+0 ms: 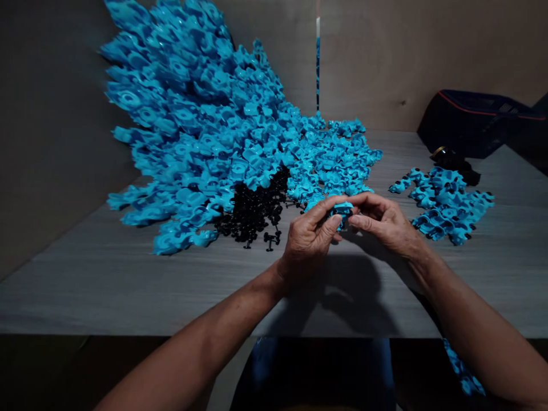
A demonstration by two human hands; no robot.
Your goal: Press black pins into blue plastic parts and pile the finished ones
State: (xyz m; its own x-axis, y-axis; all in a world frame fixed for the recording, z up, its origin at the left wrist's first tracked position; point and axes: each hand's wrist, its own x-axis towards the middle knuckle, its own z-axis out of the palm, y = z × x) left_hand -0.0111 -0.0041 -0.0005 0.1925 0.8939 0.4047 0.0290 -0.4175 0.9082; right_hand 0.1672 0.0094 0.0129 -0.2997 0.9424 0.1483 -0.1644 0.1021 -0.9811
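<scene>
Above the table, a small blue plastic toy car body with black wheels showing is held between both hands. My left hand pinches it from the left with thumb and fingers. My right hand is closed on its right side, thumb and fingertips at a black wheel. Just left of my hands lies a pile of black wheel-and-axle pieces. Behind it rises a large heap of blue car bodies. Several blue cars with black wheels lie in a group to the right.
A dark bin-like object with a red edge stands at the back right, with a shiny black object before it. Wooden panels close off the back and left. The grey table ends at a front edge near me.
</scene>
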